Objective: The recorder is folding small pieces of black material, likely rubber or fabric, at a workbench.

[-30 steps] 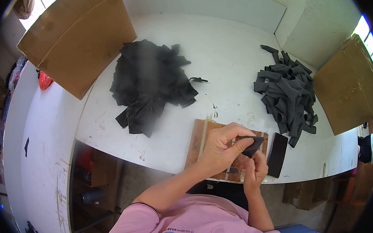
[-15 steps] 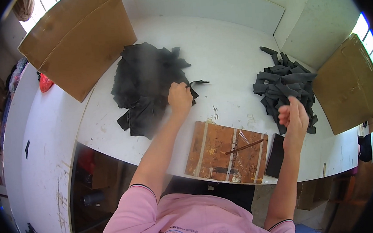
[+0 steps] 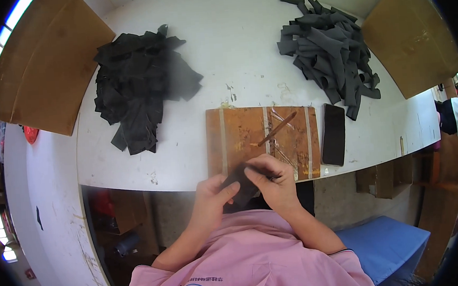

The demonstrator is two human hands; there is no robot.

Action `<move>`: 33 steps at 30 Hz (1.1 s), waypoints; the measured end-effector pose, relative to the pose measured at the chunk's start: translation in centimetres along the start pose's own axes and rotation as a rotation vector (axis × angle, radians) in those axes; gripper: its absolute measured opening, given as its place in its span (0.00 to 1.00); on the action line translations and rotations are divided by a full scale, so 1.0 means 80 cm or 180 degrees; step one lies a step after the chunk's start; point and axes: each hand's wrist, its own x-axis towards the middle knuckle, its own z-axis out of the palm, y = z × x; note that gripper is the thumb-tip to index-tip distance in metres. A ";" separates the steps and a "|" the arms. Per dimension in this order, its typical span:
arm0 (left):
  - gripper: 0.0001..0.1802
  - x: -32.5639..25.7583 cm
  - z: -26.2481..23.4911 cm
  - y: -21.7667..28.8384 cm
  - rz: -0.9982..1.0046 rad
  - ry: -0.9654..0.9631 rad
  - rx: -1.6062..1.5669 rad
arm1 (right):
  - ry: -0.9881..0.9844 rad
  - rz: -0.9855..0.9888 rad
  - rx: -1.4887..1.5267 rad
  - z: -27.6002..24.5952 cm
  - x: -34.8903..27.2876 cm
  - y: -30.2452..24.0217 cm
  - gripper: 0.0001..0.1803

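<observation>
In front of my body, at the table's near edge, a small piece of black fabric [image 3: 240, 180] is between my hands. My left hand [image 3: 211, 194] is closed on its left side, thumb on top. My right hand [image 3: 277, 185] pinches its right side with bent fingers. Just beyond them lies a brown board [image 3: 236, 137] with pale tape strips, and a thin brown stick [image 3: 278, 129] rests on it. A loose pile of flat black fabric pieces [image 3: 131, 78] lies at the left. At the right is a heap of dark grey, curled or folded fabric strips [image 3: 333, 45].
A black phone-like slab [image 3: 333, 135] lies right of the board. Cardboard boxes stand at the far left [image 3: 47, 54] and far right [image 3: 410, 34] of the white table [image 3: 233, 52]. A blue stool-like block [image 3: 387, 246] is below at the right; shelves [image 3: 138, 213] sit under the tabletop.
My left hand has come from the left pile to my front with a black fabric piece. My right hand has moved from beside the right heap to the same piece. The view has shifted.
</observation>
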 end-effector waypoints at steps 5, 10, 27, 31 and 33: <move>0.04 -0.001 0.001 -0.016 0.0019 0.0049 -0.0067 | 0.0465 0.0464 0.0106 -0.010 -0.016 0.013 0.08; 0.06 -0.001 0.028 -0.026 0.1159 0.0805 0.0638 | 0.0781 -0.0642 -0.1357 -0.010 -0.016 0.009 0.09; 0.07 -0.006 0.048 0.018 -0.0042 -0.0003 0.0217 | 0.0883 -0.2704 -0.3238 -0.038 -0.012 0.040 0.11; 0.04 -0.008 0.050 0.016 -0.0114 -0.0042 0.0038 | 0.0877 -0.2739 -0.3394 -0.041 -0.013 0.037 0.09; 0.04 -0.009 0.049 0.014 -0.0045 -0.0048 0.0102 | 0.0883 -0.2798 -0.3471 -0.041 -0.013 0.036 0.08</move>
